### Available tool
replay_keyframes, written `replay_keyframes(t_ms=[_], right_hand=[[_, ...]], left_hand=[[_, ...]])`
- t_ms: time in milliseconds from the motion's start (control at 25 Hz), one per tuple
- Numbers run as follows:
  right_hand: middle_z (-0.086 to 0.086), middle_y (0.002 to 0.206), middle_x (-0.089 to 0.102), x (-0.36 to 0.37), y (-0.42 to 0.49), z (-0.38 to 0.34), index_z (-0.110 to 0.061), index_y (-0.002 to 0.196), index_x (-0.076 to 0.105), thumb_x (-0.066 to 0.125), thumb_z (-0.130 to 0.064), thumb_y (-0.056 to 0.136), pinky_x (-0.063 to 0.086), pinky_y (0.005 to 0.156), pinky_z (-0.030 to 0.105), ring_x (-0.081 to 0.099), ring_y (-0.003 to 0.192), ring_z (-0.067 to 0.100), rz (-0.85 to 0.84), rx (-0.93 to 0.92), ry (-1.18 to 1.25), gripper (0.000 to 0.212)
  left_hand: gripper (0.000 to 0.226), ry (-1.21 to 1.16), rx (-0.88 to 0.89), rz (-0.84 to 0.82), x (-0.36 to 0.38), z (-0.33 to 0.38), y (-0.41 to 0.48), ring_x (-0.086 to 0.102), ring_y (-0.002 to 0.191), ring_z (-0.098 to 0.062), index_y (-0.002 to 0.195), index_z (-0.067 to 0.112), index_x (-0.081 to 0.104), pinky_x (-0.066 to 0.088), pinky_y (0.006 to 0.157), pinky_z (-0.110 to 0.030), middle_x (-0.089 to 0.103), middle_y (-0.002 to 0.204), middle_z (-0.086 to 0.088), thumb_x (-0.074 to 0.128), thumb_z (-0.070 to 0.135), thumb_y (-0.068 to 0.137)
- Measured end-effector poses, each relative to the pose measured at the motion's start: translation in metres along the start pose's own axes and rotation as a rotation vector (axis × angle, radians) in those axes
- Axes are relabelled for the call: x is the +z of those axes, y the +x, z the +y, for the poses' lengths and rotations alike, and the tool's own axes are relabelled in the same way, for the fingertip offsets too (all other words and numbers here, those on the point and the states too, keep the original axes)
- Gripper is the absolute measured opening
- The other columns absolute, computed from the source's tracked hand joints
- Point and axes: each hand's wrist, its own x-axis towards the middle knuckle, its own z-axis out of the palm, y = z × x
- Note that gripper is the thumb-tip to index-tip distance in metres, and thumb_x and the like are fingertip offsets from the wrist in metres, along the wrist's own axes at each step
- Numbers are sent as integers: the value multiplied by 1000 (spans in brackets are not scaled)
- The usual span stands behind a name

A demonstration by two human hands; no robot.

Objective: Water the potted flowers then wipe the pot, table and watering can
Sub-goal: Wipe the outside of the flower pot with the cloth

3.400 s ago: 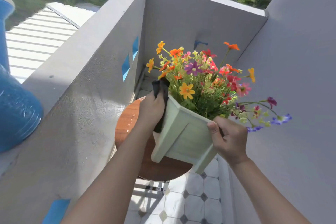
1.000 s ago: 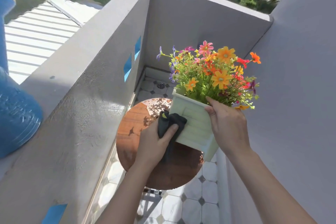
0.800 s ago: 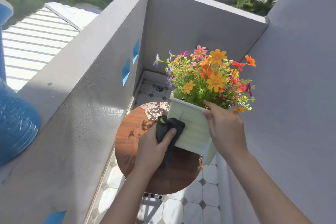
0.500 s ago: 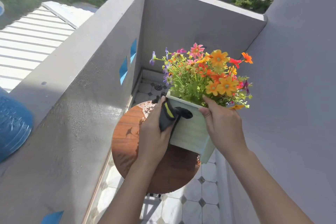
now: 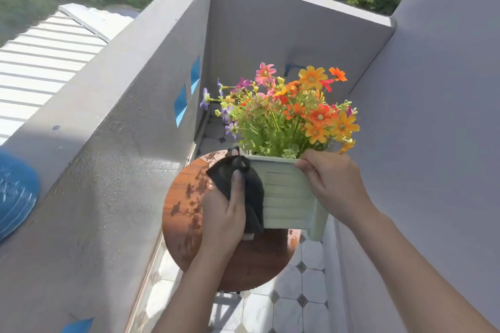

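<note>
A pale green square pot full of orange, pink and purple flowers is held upright above the round wooden table. My right hand grips the pot's right rim and side. My left hand presses a black cloth against the pot's left front corner, thumb on the cloth. The pot's underside is hidden, so whether it touches the table cannot be told. No watering can is in view.
A grey parapet wall with blue openings runs along the left, a grey wall stands close on the right. A blue container sits on the parapet at far left. Tiled floor shows below the table.
The pot has turned so a flat side faces me. My left hand slid the black cloth down along the pot's left corner. My right hand stays on the right rim.
</note>
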Motion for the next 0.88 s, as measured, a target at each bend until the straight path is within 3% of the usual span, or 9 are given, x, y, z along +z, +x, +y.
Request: replay_keyframes(t_ms=[120,240,360,400,480,520,680,800,880], right_hand=[[2,56,61,-4,-9,5,-13,69,57,37,-37,91,27,59,24,57,55,26,8,-40,-40,38],[2,53,55,-5,-19,-3,-24,74,43,38,-27,86,27,58,25,52,55,22,13,-23,-16,14],[4,53,56,-1,-23,-12,-21,76,46,37,-25,84,16,55,22,54,51,26,61,-21,-53,13],[4,55,58,1,-23,-15,-17,75,52,36,-28,86,16,57,23,57,53,27,63,-5,-67,23],[6,58,61,3,-22,-16,-12,72,57,34,-33,89,23,62,25,59,57,28,64,7,-86,36],[6,58,61,4,-22,-16,-11,72,59,33,-34,90,26,62,26,60,57,28,69,5,-92,38],[7,62,65,4,-19,-18,-13,74,61,32,-37,90,30,61,32,63,63,30,34,42,-58,41],[6,58,65,0,-19,-20,-13,73,63,34,-36,89,38,59,30,63,57,28,31,44,-53,41],[5,58,64,-3,-18,-20,-13,71,64,36,-36,89,37,58,30,62,56,28,17,45,-23,40]], left_hand=[[42,-66,-32,-30,4,-1,15,38,44,2,55,22,41,29,46,-24,42,48,11,40,34,96],[42,-67,-180,-85,14,-13,40,43,55,-10,60,20,44,33,54,-30,49,56,0,38,31,100],[39,-113,-503,-84,19,-10,58,62,86,-29,89,7,54,49,77,-37,64,96,-21,41,43,97],[38,-163,-555,-90,17,-4,58,62,85,-28,97,4,52,52,72,-31,64,96,-20,40,40,98],[34,-219,-505,-114,8,10,56,56,56,-13,90,4,53,42,42,-15,59,67,-7,37,33,100],[37,-253,-481,-121,4,16,53,51,47,-10,82,7,54,36,37,-12,55,57,-2,38,34,100],[49,-166,-408,-145,-7,25,52,55,63,-22,73,11,55,46,59,-27,60,72,-13,42,55,91],[64,125,-369,-152,-8,37,53,60,98,-36,99,1,62,48,85,-41,63,106,-24,42,60,86],[56,373,-339,-224,-8,49,59,58,100,-35,99,-1,62,45,78,-34,62,102,-20,51,52,85]])
